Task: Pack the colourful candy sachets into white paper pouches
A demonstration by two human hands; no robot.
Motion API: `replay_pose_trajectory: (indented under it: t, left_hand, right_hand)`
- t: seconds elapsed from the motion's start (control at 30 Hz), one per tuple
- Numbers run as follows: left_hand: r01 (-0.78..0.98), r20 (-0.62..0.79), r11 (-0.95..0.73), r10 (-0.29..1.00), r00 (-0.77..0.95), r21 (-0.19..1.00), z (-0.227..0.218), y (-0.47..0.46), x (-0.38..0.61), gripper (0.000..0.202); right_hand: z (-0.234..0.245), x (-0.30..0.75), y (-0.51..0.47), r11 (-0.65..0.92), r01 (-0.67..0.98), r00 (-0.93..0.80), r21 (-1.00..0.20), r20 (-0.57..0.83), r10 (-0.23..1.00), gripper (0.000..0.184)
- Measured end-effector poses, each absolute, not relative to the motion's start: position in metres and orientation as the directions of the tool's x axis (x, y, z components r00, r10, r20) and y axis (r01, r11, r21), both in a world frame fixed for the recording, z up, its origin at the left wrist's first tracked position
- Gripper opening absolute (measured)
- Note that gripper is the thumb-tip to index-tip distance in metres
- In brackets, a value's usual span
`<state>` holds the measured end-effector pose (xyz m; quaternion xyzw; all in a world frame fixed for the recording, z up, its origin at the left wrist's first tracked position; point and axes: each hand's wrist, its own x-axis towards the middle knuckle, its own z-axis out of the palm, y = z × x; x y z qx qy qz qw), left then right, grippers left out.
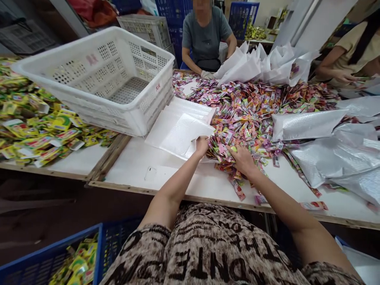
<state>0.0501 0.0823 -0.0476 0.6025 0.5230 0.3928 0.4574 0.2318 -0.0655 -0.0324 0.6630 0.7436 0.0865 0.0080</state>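
1. Long worktop (pixel 133 168): white top, wooden edging, running across the view from 9 o'clock to 3 o'clock.
2. Large white perforated plastic crate (pixel 118 114): on the worktop at 10 o'clock, tilted in view, nothing inside.
3. Broad heap of pink, red and multicoloured sachets (pixel 255 114): loose, glossy, strip-like and tangled, spread from the centre towards 2 o'clock.
4. Silvery padded bags (pixel 308 124): crumpled, at 3 o'clock, partly over the heap's edge.
5. Separate heap of yellow-green sachets (pixel 38 122): at 9 o'clock, on a neighbouring board.
6. Blue crate (pixel 56 241): at 7 o'clock below the worktop, full of similar yellow sachets.
7. White padded bag (pixel 178 134): flat on a stack just left of centre.
8. Hands apart but close, neither clamped for certain. Left hand (pixel 202 145): at the white bag's edge, grip unclear. Right hand (pixel 242 159): fingers spread on the sachets at the heap's near end.
9. Gloved hand of a co-worker (pixel 207 74): at 12 o'clock, touching the heap's far edge.
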Motion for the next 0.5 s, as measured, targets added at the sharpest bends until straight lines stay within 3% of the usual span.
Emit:
replay_pose_trajectory:
  t: [0.1, 0.2, 0.27, 0.33, 0.4, 0.5]
  left_hand:
    - [0.471, 0.088, -0.190, 0.969, 0.229, 0.862, -0.027, 0.081, 0.069, 0.017]
    - [0.709, 0.235, -0.515, 0.855, 0.462, 0.481, -0.012, 0.065, 0.095, 0.018]
    - [0.685, 0.263, -0.676, 0.736, 0.623, 0.271, -0.010, 0.051, 0.106, 0.023]
    - [0.610, 0.266, -0.765, 0.644, 0.718, 0.206, -0.016, 0.041, 0.105, 0.024]
    - [0.613, 0.318, -0.765, 0.641, 0.699, 0.195, -0.027, 0.041, 0.091, 0.025]
    - [0.804, 0.457, -0.542, 0.796, 0.398, 0.244, -0.045, 0.054, 0.057, 0.027]
  right_hand:
    - [-0.021, 0.222, -0.052, 0.132, 0.979, -0.134, 0.159, 0.004, 0.991, 0.079]
    - [-0.015, 0.214, -0.031, 0.062, 0.996, -0.053, 0.059, -0.141, 0.989, 0.062]
    - [-0.013, 0.212, -0.017, -0.006, 1.000, 0.002, -0.016, -0.219, 0.976, 0.042]
    - [-0.012, 0.215, -0.003, -0.053, 0.996, 0.035, -0.066, -0.245, 0.969, 0.035]
    - [-0.012, 0.222, 0.010, -0.098, 0.990, 0.069, -0.103, -0.257, 0.964, 0.043]
    - [-0.011, 0.234, 0.022, -0.182, 0.972, 0.134, -0.150, -0.288, 0.948, 0.060]
